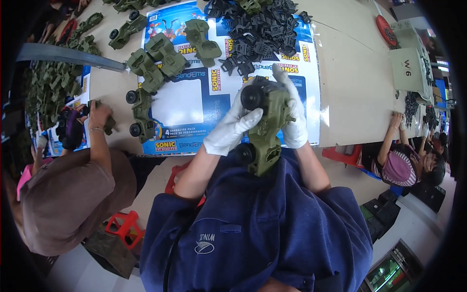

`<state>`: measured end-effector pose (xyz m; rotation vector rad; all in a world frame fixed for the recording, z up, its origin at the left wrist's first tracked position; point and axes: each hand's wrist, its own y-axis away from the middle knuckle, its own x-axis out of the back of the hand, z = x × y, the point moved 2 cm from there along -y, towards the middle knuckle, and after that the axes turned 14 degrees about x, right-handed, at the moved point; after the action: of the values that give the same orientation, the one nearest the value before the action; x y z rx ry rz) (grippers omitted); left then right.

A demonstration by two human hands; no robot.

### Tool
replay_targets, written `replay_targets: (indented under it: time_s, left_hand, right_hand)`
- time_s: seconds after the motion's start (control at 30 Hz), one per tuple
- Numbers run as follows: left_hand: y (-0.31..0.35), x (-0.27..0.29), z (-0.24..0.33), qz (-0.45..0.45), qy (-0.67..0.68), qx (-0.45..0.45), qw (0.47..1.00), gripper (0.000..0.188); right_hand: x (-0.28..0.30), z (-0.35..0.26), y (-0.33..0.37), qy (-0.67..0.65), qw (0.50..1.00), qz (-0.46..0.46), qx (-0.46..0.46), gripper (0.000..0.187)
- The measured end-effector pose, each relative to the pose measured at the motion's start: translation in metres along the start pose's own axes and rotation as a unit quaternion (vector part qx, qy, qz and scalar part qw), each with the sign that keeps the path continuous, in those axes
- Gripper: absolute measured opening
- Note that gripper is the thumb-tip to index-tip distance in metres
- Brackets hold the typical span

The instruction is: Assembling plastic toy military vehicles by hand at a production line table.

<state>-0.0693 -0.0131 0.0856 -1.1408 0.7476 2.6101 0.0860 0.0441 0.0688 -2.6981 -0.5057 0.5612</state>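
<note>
Just over the table's near edge, a dark green toy jeep [269,114] is held up on end in front of my chest. Black wheels [251,97] show along its left side. My left hand [232,125], in a white glove, grips that side with the fingers between the wheels. Wrapped round the right side is my right hand [295,117], also gloved, its thumb or a finger pointing up past the top end. Beyond them lies a heap of small black plastic parts [260,41]. Green jeep bodies [166,54] rest to the left, and another jeep with wheels [141,113] lies nearer.
A printed blue and white sheet [185,141] covers the table [348,92] here. At left, a co-worker in a brown top [78,194] handles parts beside a grey bar [73,56]. A white box [411,68] and a red round dish [386,30] stand at right.
</note>
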Motion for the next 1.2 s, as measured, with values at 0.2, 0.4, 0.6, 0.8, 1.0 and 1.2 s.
replay_targets:
  time_s: [0.2, 0.4, 0.6, 0.8, 1.0, 1.2]
  left_hand:
    - [-0.013, 0.01, 0.017, -0.075, -0.147, 0.043, 0.985, 0.096]
    - [0.006, 0.004, 0.022, 0.168, -0.701, -0.18, 0.669, 0.122]
    - [0.017, -0.001, -0.001, 0.173, -0.718, -0.152, 0.657, 0.103]
    - [0.033, -0.007, -0.024, 0.149, -0.704, -0.104, 0.687, 0.075]
    - [0.046, -0.014, -0.05, 0.119, -0.737, -0.158, 0.647, 0.046]
    - [0.053, -0.017, -0.06, 0.122, -0.768, -0.168, 0.606, 0.037]
  right_hand:
    - [0.017, -0.024, -0.016, 0.161, 0.963, -0.214, 0.037, 0.064]
    - [0.018, -0.062, -0.007, 0.162, 0.967, -0.023, -0.197, 0.033]
    - [0.001, -0.07, 0.001, 0.429, 0.814, -0.257, -0.296, 0.032]
    - [-0.001, -0.074, 0.016, 0.287, 0.795, -0.218, -0.488, 0.035]
    - [-0.003, -0.083, 0.037, 0.315, 0.739, -0.224, -0.551, 0.033]
    - [-0.013, -0.082, 0.042, 0.32, 0.721, -0.327, -0.521, 0.031]
